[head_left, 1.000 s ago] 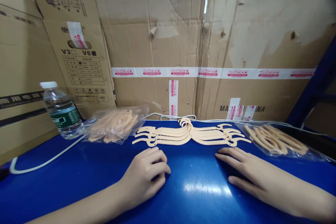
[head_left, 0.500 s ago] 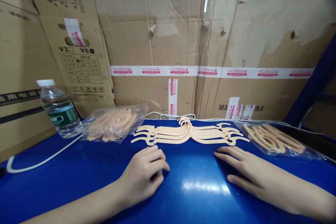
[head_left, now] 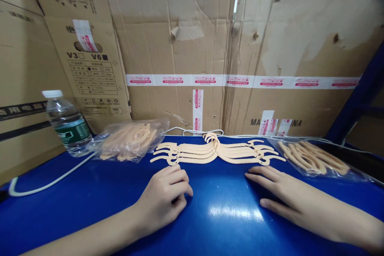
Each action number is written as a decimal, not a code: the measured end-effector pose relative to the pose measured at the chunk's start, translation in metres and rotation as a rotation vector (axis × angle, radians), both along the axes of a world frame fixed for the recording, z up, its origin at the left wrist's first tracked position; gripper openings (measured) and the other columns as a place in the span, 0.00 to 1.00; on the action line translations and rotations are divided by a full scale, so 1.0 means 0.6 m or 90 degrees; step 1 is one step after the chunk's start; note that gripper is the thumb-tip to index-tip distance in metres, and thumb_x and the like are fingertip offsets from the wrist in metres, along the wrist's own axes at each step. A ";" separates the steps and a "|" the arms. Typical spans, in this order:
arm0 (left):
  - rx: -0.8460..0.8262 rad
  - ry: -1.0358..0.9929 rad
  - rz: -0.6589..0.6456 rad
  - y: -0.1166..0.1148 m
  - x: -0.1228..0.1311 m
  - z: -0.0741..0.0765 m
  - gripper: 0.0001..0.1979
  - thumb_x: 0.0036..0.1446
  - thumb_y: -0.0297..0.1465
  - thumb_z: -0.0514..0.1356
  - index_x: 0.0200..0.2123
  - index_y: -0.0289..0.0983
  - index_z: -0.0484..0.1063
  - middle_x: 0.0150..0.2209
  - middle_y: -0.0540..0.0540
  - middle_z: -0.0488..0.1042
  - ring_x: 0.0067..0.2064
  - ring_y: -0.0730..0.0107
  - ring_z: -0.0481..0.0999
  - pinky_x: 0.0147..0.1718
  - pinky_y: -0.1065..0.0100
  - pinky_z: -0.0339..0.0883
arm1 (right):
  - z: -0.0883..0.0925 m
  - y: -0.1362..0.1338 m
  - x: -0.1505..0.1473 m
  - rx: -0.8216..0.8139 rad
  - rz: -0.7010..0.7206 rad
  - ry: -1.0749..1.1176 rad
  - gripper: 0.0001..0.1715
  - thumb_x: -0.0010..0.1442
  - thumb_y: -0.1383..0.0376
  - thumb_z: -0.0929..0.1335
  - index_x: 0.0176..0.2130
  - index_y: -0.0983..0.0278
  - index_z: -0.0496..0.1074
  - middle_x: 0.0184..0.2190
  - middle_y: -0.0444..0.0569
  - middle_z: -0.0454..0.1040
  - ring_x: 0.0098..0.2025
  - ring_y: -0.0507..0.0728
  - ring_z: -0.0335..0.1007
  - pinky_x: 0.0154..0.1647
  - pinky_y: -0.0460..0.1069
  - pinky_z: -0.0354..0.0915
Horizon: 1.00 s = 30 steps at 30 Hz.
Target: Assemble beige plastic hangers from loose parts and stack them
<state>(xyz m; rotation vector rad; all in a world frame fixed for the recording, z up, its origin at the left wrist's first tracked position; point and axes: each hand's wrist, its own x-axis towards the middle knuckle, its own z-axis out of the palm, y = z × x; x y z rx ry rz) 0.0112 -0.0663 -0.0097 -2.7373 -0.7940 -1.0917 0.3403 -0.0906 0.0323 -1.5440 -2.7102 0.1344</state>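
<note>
Several cream clothes hangers (head_left: 198, 154) lie overlapped in a row on the blue tabletop, their hooks bunched at the middle back. My left hand (head_left: 168, 194) rests just in front of their left end, fingers loosely bent, with a gap between thumb and forefinger. Nothing shows in it. On the right, my right hand (head_left: 279, 192) lies low over the table with fingers stretched and apart, holding nothing. Its fingertips are near the front right end of the hangers, not touching them.
A clear plastic bag (head_left: 129, 140) of hangers lies at the back left beside a water bottle (head_left: 68, 124). Another bagged bundle (head_left: 315, 158) is at the right. A white cable (head_left: 54, 186) runs along the table. Tall cardboard (head_left: 180, 48) stands behind.
</note>
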 end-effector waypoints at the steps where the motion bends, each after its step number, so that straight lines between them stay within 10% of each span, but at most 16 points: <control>1: 0.004 -0.001 0.000 0.000 0.000 0.001 0.15 0.49 0.14 0.52 0.28 0.38 0.71 0.28 0.49 0.71 0.30 0.70 0.65 0.31 0.69 0.61 | 0.000 0.001 0.000 0.001 0.001 0.000 0.32 0.67 0.52 0.59 0.65 0.61 0.61 0.63 0.57 0.63 0.60 0.70 0.65 0.61 0.66 0.62; 15: -0.012 -0.003 0.006 -0.008 0.003 0.006 0.12 0.45 0.14 0.53 0.26 0.37 0.68 0.26 0.49 0.68 0.29 0.70 0.64 0.28 0.70 0.56 | 0.001 -0.001 -0.001 -0.006 -0.003 -0.005 0.33 0.66 0.51 0.59 0.65 0.60 0.61 0.63 0.56 0.63 0.60 0.70 0.64 0.61 0.66 0.62; 30: -0.011 -0.015 -0.008 0.007 -0.009 -0.007 0.08 0.64 0.25 0.58 0.44 0.39 0.74 0.33 0.49 0.78 0.31 0.70 0.76 0.32 0.70 0.67 | -0.001 -0.001 0.001 -0.008 -0.001 -0.003 0.33 0.67 0.51 0.58 0.66 0.60 0.60 0.64 0.56 0.62 0.61 0.69 0.63 0.61 0.66 0.61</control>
